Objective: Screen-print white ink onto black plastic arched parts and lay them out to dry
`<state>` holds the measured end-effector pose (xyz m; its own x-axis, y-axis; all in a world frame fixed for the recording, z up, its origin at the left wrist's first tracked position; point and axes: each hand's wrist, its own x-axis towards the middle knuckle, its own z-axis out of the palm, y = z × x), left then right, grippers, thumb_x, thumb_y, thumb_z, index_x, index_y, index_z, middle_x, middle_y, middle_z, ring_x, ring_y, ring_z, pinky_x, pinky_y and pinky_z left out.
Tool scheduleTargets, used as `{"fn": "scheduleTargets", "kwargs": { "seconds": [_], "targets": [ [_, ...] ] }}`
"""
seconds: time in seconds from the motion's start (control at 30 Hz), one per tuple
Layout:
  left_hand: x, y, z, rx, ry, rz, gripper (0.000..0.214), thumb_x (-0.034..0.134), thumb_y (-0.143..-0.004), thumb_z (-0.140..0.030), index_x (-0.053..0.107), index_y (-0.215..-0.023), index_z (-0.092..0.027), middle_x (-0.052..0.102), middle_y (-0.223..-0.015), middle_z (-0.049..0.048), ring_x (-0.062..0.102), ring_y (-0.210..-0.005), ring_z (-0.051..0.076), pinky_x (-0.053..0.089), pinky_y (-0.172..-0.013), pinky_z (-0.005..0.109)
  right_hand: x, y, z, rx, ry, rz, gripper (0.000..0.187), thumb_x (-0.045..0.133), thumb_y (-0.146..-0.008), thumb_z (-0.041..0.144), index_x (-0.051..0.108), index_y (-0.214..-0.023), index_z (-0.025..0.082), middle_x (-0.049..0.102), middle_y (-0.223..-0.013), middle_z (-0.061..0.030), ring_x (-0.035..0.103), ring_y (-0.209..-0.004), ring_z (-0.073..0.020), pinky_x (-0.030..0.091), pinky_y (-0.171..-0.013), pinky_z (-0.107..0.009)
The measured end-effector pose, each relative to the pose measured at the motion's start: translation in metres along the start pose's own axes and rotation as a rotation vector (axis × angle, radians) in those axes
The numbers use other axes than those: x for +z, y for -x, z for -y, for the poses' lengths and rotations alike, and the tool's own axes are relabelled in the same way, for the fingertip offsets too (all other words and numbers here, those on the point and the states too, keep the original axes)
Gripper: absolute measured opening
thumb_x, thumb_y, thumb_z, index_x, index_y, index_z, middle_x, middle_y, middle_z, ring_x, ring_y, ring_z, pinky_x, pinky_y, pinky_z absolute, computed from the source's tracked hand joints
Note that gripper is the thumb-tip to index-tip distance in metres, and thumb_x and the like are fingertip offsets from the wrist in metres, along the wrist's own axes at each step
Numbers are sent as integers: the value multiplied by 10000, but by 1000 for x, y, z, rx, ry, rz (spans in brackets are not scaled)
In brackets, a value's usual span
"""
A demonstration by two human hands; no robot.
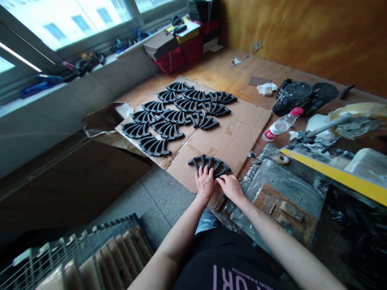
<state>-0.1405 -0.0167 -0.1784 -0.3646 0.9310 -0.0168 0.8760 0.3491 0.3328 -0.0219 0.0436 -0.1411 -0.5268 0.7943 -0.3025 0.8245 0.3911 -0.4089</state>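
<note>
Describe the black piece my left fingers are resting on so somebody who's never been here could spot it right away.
Find the cardboard sheet on the wooden table. At its near end, under the left hand's fingertips, lies a curved, ribbed black fan-shaped part. It sits alone, apart from the cluster of similar black parts farther back.

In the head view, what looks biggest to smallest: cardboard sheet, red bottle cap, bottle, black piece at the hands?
1. Cardboard sheet
2. Bottle and black piece: too alike to rank
3. Red bottle cap
</note>
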Motion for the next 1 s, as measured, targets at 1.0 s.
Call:
{"fn": "scheduleTargets", "kwargs": {
  "seconds": [1.0],
  "targets": [
    [6, -86, 81, 73, 109, -252, 698, 467, -879, -514, 394, -1467, -145, 291, -1558, 240, 216, -1460, 396, 224, -1113, 645, -33, 70, -29, -164, -127, -409, 190, 561, -938, 264, 725, -979, 177, 719, -1083, -62, 597, -1066, -169, 423, -1014, -295]
  ]
}}
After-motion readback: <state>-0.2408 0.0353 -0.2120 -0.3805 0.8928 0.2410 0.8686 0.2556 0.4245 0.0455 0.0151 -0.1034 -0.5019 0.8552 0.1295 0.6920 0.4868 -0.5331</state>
